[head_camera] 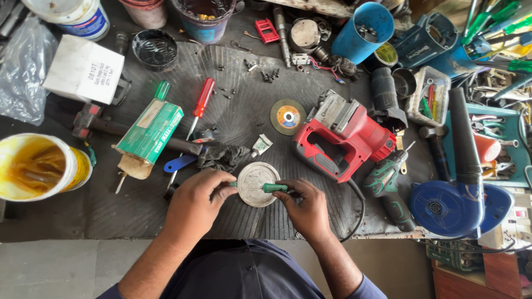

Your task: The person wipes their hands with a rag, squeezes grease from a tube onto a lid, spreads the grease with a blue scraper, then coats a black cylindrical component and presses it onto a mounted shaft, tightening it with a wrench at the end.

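Both hands meet over a round metal disc [256, 184] that lies on the dark ribbed mat [233, 119] near the front edge of the surface. The left hand [194, 202] rests at the disc's left rim, its fingers [221, 180] curled narrow against the edge. The right hand [307, 207] is at the disc's right side, its fingers [288, 191] pinched shut on the green handle of a small screwdriver [272, 187] that lies across the disc.

Just behind the disc are a black rag [221, 155] and a blue-handled tool [178, 164]. To the right stands a red power tool [343, 138] with its black cord looping toward the surface's front edge, and beside it a green drill [388, 182]. Farther right lies a blue blower [457, 202]. A grinding disc [287, 117] lies flat on the mat behind, well apart from the hands, with a red-handled screwdriver [200, 105] and a green box [151, 132] to its left. A yellow tub [41, 166] of grease sits at the far left, and a white box [83, 69] lies behind it
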Demonstrator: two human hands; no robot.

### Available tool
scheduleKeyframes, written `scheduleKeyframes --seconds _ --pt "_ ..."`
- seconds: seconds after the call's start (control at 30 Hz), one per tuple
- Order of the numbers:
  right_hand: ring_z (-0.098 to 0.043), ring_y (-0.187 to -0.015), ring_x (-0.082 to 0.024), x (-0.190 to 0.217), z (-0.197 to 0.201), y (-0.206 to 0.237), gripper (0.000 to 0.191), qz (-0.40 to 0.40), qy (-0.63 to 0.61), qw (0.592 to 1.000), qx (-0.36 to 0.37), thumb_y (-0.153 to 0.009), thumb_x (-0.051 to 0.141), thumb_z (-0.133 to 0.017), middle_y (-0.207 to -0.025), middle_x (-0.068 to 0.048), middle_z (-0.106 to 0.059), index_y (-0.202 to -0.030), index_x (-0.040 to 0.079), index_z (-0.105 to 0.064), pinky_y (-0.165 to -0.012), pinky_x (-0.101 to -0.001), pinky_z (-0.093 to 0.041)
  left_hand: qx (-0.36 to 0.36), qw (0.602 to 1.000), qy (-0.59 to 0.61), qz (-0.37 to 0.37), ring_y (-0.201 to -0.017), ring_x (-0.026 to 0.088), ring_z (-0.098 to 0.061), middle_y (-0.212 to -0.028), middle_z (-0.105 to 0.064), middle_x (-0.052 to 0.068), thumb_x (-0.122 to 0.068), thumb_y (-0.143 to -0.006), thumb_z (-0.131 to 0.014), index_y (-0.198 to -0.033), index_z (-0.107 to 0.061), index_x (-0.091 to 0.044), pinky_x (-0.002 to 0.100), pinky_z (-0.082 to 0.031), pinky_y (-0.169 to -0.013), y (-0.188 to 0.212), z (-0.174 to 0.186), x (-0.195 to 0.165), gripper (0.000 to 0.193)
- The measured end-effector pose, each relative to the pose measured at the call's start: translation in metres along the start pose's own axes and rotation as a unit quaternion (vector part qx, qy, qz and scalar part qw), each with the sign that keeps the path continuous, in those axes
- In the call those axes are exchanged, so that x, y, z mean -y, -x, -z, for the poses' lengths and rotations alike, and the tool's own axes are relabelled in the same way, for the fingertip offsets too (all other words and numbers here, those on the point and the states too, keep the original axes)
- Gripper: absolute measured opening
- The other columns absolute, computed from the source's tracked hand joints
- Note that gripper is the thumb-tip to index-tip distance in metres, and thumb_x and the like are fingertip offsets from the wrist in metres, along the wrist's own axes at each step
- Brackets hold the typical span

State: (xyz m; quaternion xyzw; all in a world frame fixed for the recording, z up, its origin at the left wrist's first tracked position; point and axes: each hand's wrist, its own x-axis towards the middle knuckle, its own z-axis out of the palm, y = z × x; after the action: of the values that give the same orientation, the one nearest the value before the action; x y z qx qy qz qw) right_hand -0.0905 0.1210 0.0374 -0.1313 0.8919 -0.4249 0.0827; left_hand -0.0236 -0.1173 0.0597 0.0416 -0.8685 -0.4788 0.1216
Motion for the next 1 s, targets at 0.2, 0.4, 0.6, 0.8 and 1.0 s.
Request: scheduleKeyframes --seconds 0.2,0.4,0.6,0.8,1.0 --pt "-0.074 -0.075 -0.020 0.016 -0.007 -0.005 0.021 0.031 0.046 0.998 0.000 -0.079 0.011 -0.083 -0.087 -0.009 -0.074 -0.098 0.005 -0.077 -0.069 -0.0318 -0.058 -0.020 0.995 -0.021 -0.099 -0.086 0.026 -0.070 -0.092 -0.073 0.005 -0.011 -0.077 -0.082 -0.097 -0.073 -0.008 0.039 -0.055 -0.073 0.005 0.010 0.008 0.022" --pt "-0.073 -0.078 -0.023 0.025 -0.016 -0.003 0.021 0.071 0.095 0.993 -0.005 -0.078 0.010 -0.083 -0.089 -0.009 -0.074 -0.097 0.006 -0.077 -0.069 -0.0343 -0.057 -0.031 0.992 -0.032 -0.118 -0.086 0.027 -0.069 -0.094 -0.072 0.005 -0.011 -0.081 -0.079 -0.102 -0.074 -0.010 0.040 -0.054 -0.076 0.008 0.021 0.009 0.022" --pt "-0.072 -0.082 -0.026 0.031 -0.021 0.001 0.020 0.110 0.114 0.987 -0.011 -0.079 0.010 -0.082 -0.090 -0.008 -0.074 -0.097 0.006 -0.076 -0.071 -0.0361 -0.056 -0.043 0.991 -0.044 -0.119 -0.085 0.028 -0.067 -0.092 -0.071 0.003 -0.015 -0.084 -0.078 -0.100 -0.071 -0.012 0.042 -0.051 -0.076 0.012 0.030 0.010 0.019" --pt "-0.071 -0.084 -0.028 0.041 -0.019 0.007 0.017 0.173 0.161 0.971 -0.021 -0.080 0.009 -0.081 -0.091 -0.008 -0.073 -0.096 0.008 -0.076 -0.072 -0.0387 -0.056 -0.033 0.989 -0.074 -0.127 -0.087 0.025 -0.066 -0.091 -0.071 0.002 -0.015 -0.084 -0.078 -0.101 -0.071 -0.011 0.043 -0.047 -0.078 0.015 0.033 0.009 0.018" --pt "-0.070 -0.085 -0.028 0.053 -0.016 0.009 0.017 0.222 0.173 0.959 -0.021 -0.080 0.007 -0.080 -0.093 -0.007 -0.073 -0.097 0.007 -0.074 -0.074 -0.0387 -0.056 -0.042 0.985 -0.083 -0.143 -0.091 0.021 -0.068 -0.094 -0.072 0.000 -0.015 -0.084 -0.077 -0.103 -0.069 -0.012 0.041 -0.045 -0.082 0.018 0.035 0.008 0.021"
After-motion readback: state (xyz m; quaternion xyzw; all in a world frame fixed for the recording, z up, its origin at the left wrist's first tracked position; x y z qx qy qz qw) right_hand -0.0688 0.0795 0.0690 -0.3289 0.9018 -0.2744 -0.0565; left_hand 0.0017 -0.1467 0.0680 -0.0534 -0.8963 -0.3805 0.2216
